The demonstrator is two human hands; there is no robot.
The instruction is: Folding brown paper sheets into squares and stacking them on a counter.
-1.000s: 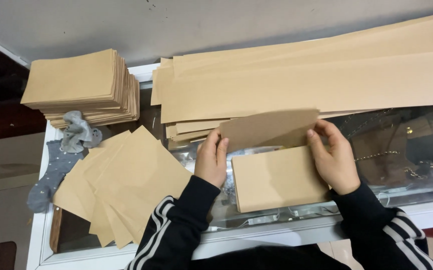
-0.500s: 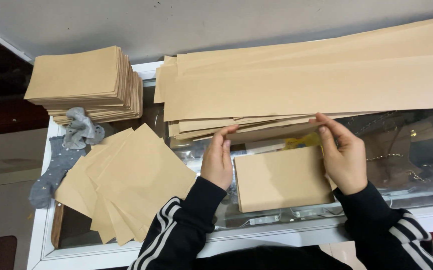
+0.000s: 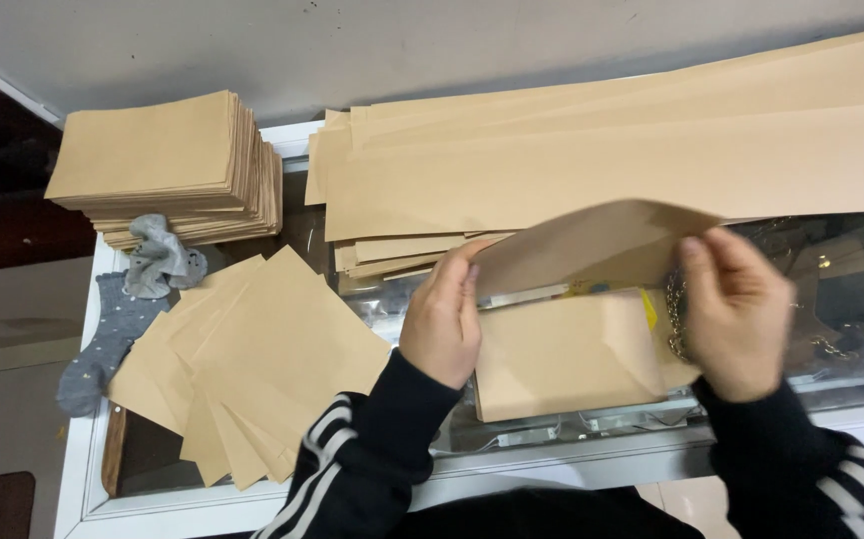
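A brown paper sheet (image 3: 592, 250), lifted and curling over a folded brown envelope (image 3: 567, 354) on the glass counter (image 3: 851, 299), is pinched by the left hand (image 3: 442, 324) and right hand (image 3: 736, 314). Long paper strips (image 3: 602, 170) lie behind; fanned envelopes (image 3: 252, 369) and grey socks (image 3: 123, 309) lie left.

White-framed glass-topped surface (image 3: 552, 464) bearing: neat stack of brown paper envelopes (image 3: 168, 165), upper left; grey socks (image 3: 123, 299), left edge; fanned brown envelopes (image 3: 252, 364), lower left; long brown paper sheets (image 3: 612, 165), upper right.
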